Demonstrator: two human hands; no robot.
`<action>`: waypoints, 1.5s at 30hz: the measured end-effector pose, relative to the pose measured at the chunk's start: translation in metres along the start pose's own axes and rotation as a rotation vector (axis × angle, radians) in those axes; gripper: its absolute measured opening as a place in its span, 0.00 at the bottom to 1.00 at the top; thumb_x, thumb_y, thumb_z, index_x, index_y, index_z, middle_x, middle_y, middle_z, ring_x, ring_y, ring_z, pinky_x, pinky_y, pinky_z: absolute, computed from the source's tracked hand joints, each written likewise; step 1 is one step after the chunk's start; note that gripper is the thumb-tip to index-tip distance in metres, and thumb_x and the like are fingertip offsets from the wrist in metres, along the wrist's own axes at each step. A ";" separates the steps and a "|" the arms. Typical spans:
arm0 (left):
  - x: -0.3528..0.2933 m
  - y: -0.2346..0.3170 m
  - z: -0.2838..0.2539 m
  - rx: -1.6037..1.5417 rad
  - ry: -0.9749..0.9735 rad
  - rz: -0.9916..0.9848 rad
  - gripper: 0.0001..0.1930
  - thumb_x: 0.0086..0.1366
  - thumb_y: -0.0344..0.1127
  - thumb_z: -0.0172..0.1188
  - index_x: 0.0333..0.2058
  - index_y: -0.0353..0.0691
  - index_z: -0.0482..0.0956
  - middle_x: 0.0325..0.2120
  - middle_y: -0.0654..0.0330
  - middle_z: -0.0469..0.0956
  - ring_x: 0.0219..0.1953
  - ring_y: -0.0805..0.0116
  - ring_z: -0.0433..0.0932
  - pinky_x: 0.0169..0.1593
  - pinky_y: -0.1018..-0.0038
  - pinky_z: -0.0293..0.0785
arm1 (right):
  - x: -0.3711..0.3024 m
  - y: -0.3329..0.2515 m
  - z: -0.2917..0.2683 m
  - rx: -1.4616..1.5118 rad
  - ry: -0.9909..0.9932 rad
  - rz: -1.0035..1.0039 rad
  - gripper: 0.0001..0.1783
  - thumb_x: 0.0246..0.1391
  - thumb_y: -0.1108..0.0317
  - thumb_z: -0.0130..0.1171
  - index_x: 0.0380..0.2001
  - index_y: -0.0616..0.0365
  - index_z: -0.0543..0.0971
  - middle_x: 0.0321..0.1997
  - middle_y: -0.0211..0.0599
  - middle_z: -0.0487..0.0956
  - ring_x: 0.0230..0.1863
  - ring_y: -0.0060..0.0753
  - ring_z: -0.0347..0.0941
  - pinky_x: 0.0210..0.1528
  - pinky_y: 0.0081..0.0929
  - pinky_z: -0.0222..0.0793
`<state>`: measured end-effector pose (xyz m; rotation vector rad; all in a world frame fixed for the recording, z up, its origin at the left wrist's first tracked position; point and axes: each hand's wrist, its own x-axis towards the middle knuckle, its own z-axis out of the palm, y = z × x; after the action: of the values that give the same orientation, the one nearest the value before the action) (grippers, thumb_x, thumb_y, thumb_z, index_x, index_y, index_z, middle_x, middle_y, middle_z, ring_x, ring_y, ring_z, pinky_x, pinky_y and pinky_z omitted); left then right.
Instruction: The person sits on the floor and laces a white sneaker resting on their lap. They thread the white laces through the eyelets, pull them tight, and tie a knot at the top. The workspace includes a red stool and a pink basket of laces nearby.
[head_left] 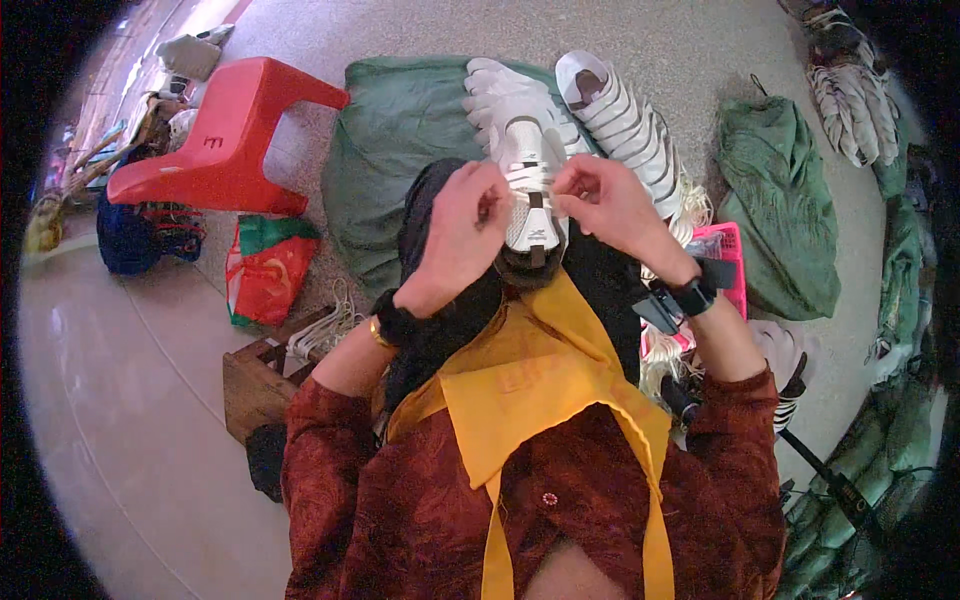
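Note:
A white sports shoe (527, 175) with white laces rests on my lap, toe pointing away from me. My left hand (462, 232) pinches the lace on the shoe's left side. On the shoe's right side, my right hand (607, 200) grips the lace. Both hands meet over the lacing area, and the fingers hide part of the lace. Each wrist carries a black strap. Past the shoe, more white shoes (625, 120) lie in a row on the floor.
A red plastic stool (225, 135) lies tipped at the left, with a red and green bag (265, 265) beside it. Green sacks (395, 140) lie ahead and at the right (785, 200). A pink basket (730, 245) and a wooden box (258, 385) sit close by.

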<state>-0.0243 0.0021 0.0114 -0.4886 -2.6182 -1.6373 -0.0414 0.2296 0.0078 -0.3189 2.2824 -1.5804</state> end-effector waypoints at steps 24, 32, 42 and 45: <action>-0.175 -0.161 -0.296 -0.087 0.442 -0.731 0.05 0.65 0.25 0.60 0.28 0.36 0.76 0.29 0.64 0.76 0.30 0.76 0.73 0.35 0.78 0.71 | -0.018 -0.020 -0.011 -0.226 0.050 -0.138 0.09 0.53 0.76 0.63 0.38 0.60 0.78 0.31 0.38 0.81 0.29 0.29 0.77 0.32 0.28 0.72; -0.062 -0.060 -0.134 0.162 0.133 -0.220 0.12 0.63 0.25 0.66 0.44 0.35 0.76 0.39 0.59 0.81 0.43 0.68 0.80 0.50 0.71 0.75 | -0.038 0.001 0.002 -0.421 0.221 -0.236 0.06 0.56 0.77 0.59 0.38 0.62 0.79 0.36 0.51 0.81 0.39 0.57 0.79 0.40 0.43 0.75; -0.015 -0.009 -0.027 0.330 -0.169 0.222 0.05 0.66 0.29 0.58 0.36 0.34 0.73 0.31 0.47 0.73 0.39 0.42 0.74 0.43 0.56 0.71 | -0.049 -0.006 -0.005 -0.421 0.308 -0.277 0.06 0.55 0.79 0.59 0.37 0.62 0.78 0.34 0.49 0.80 0.37 0.55 0.79 0.40 0.41 0.76; -0.012 -0.014 -0.031 0.364 -0.150 0.239 0.05 0.66 0.29 0.58 0.34 0.33 0.72 0.32 0.48 0.73 0.36 0.42 0.73 0.36 0.57 0.71 | -0.048 -0.004 -0.003 -0.411 0.271 -0.213 0.06 0.55 0.78 0.60 0.36 0.62 0.78 0.34 0.49 0.80 0.37 0.55 0.79 0.40 0.41 0.75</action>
<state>-0.0215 -0.0338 0.0110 -0.8884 -2.7404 -1.0644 0.0014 0.2487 0.0203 -0.4891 2.8690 -1.2979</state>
